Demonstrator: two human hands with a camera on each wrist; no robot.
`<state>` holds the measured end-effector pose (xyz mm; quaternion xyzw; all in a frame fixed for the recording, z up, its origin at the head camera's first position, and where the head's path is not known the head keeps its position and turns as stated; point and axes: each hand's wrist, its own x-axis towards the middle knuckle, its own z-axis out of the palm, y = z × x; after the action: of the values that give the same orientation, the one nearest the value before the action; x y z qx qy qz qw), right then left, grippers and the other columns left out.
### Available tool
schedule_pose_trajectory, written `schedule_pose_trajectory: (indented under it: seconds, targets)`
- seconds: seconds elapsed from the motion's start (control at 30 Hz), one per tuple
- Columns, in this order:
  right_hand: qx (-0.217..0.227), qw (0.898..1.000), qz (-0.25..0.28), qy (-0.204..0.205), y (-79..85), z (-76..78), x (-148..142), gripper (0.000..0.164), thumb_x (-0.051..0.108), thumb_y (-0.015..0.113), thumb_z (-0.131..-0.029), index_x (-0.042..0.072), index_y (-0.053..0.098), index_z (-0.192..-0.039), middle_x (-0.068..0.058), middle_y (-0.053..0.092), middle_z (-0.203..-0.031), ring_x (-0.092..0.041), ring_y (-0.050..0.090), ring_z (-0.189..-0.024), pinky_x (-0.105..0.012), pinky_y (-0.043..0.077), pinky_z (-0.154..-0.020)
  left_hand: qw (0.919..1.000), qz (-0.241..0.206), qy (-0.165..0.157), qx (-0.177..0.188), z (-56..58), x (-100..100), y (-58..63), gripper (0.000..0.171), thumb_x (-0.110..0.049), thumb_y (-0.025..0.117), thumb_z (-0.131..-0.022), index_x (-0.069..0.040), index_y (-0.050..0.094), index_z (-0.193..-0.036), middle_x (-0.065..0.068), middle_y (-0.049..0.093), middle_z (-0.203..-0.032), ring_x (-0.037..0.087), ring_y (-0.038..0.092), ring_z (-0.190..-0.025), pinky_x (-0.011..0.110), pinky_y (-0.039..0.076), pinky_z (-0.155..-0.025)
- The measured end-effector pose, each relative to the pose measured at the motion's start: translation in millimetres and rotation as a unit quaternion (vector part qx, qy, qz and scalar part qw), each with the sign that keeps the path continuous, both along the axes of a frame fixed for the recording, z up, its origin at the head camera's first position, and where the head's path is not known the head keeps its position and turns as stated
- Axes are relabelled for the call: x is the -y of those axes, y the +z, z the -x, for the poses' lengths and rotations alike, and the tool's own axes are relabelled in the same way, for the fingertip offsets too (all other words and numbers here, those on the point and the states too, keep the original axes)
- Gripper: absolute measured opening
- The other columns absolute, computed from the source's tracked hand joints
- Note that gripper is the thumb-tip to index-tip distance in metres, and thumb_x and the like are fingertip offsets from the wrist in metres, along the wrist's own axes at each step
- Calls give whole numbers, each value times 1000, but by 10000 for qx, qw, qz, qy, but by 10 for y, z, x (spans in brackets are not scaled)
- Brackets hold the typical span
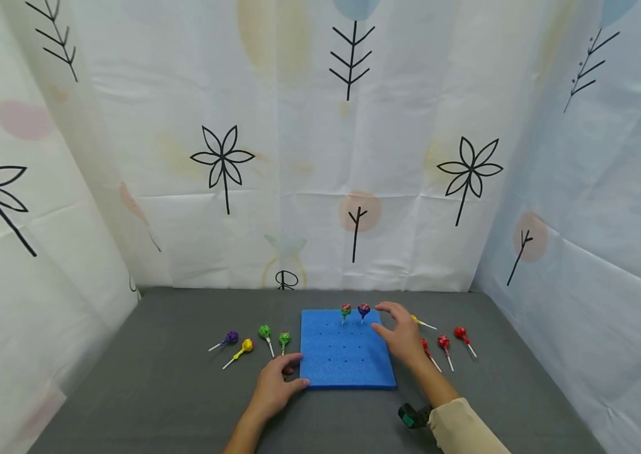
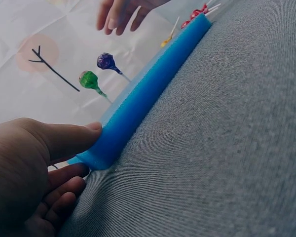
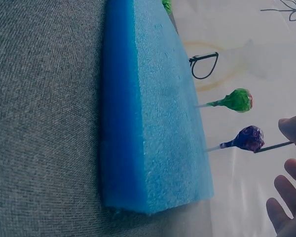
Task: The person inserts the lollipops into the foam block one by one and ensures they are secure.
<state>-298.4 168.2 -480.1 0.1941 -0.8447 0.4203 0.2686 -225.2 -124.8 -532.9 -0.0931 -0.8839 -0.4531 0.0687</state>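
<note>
A blue foam block (image 1: 348,372) with rows of small holes lies flat on the grey table. Two lollipops stand upright along its far edge: a green one (image 1: 345,310) and a purple one (image 1: 363,309) to its right. My left hand (image 1: 273,386) grips the block's near left corner, thumb (image 2: 84,137) against its edge and the other fingers beside it. Just right of the purple lollipop, my right hand (image 1: 402,334) is held with fingers spread and nothing between them. In the right wrist view its fingertips (image 3: 292,129) are apart from the purple lollipop's head (image 3: 250,138).
Left of the block lie a purple lollipop (image 1: 231,338), a yellow one (image 1: 248,345) and two green ones (image 1: 265,331). To the right lie red lollipops (image 1: 444,342) and a yellow one (image 1: 423,323), partly behind my right hand. Patterned white curtains (image 1: 297,157) enclose the table.
</note>
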Motion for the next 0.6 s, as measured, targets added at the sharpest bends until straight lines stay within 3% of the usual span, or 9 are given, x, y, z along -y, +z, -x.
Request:
schedule_pose_trajectory:
  seconds: [0.3,0.6]
  targets:
    - [534,9983,-28,-235,-105,2,-150,34,0,77,-80,-1,66,-112,-22,60,-121,-40,54,-115,-57,39,-96,10000,68,9,-35,1,7,7,50,-23,84,-76,-7,66,-120,3,64,-104,21,58,-92,41,46,-78]
    - [1198,9901,-554,-480,-191,-5,-342,35,4,74,-84,-2,64,-116,-22,60,-122,-41,52,-118,-58,38,-97,10000,20,0,-42,-3,6,-2,50,-22,83,-76,-7,66,-120,4,64,-105,21,58,-92,41,46,-78]
